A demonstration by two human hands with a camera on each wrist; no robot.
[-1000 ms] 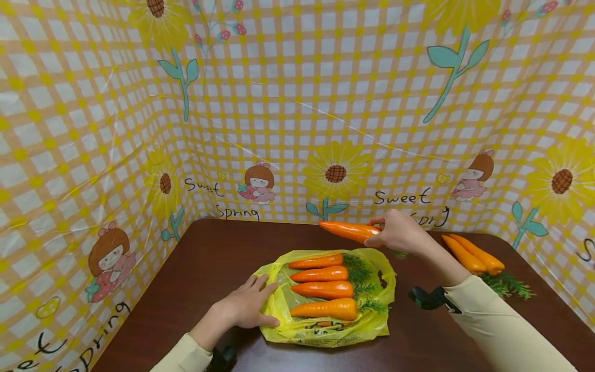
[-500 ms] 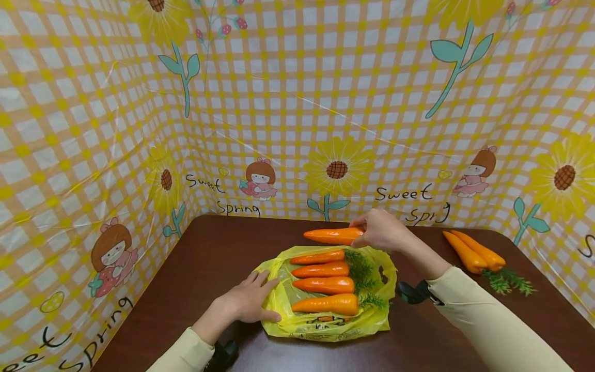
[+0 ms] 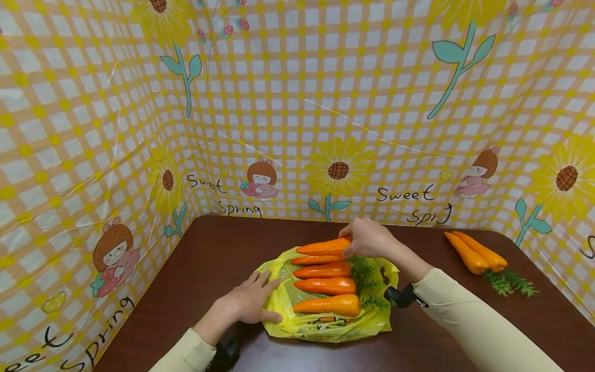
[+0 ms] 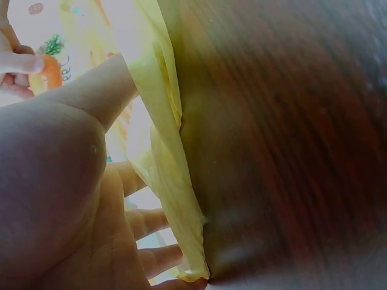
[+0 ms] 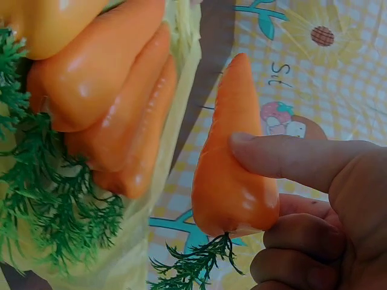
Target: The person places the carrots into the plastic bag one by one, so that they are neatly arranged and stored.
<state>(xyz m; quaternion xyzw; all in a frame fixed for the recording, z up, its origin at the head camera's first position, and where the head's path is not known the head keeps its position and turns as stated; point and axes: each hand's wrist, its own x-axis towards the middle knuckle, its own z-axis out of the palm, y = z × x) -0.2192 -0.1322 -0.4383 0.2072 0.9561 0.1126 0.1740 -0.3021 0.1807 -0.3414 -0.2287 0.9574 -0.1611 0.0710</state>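
Observation:
My right hand (image 3: pixel 369 238) pinches a carrot (image 5: pixel 233 157) near its thick leafy end, thumb on one side and fingers on the other. In the head view this carrot lies just over the far edge of a yellow plastic bag (image 3: pixel 334 333), its tip toward the left. Several more carrots (image 3: pixel 325 285) rest on the bag in a row, with green tops (image 3: pixel 367 274) on the right. My left hand (image 3: pixel 246 299) rests spread on the bag's left side, fingers straight; the left wrist view shows them against the thin plastic (image 4: pixel 172 175).
Two carrots (image 3: pixel 476 253) with green leaves lie together at the table's right. Dark brown tabletop (image 3: pixel 223 243) extends around the bag. Checked cloth walls (image 3: pixel 279 103) with flowers enclose the back and sides.
My right hand has carried the carrot left and down toward the near side, from behind the bag to over its far edge. The left hand stays on the bag.

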